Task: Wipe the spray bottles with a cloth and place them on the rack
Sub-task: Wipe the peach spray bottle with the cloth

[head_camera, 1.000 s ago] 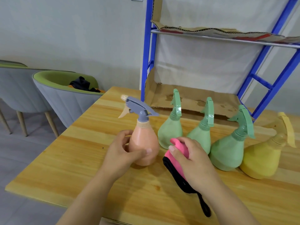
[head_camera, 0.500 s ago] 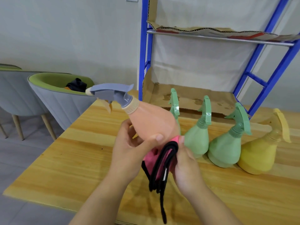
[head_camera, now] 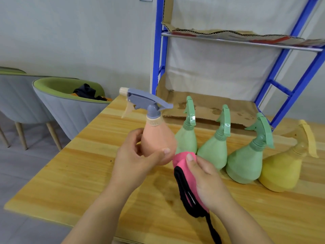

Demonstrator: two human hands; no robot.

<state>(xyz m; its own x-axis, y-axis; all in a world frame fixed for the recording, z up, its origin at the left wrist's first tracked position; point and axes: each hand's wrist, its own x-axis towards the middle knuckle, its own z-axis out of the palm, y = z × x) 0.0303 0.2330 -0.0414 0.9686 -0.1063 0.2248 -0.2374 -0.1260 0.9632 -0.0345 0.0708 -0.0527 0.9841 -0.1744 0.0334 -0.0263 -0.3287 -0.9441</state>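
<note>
Head view: the smooth, pear-shaped peach bottle (head_camera: pixel 158 143) is held upright over the wooden table (head_camera: pixel 79 173), gripped in the curled fingers of the left hand (head_camera: pixel 133 161). A black-edged pink cloth (head_camera: pixel 181 161) is pinched in the right hand (head_camera: pixel 205 180) against the bottle's lower side. Bare wood is seen leftward to the edge; green bottles (head_camera: pixel 212 152) and a yellow bottle (head_camera: pixel 279 171) are crowded rightward.

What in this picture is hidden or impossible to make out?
All in the head view.
1. Peach bottle: underside covered by the left hand, so lifted or resting is unclear.
2. Pink cloth: mostly under the right hand; its black strap runs off the bottom edge.
3. Blue rack: top cut by the upper edge.
4. Dark bundle on the green chair: too small to identify.
</note>
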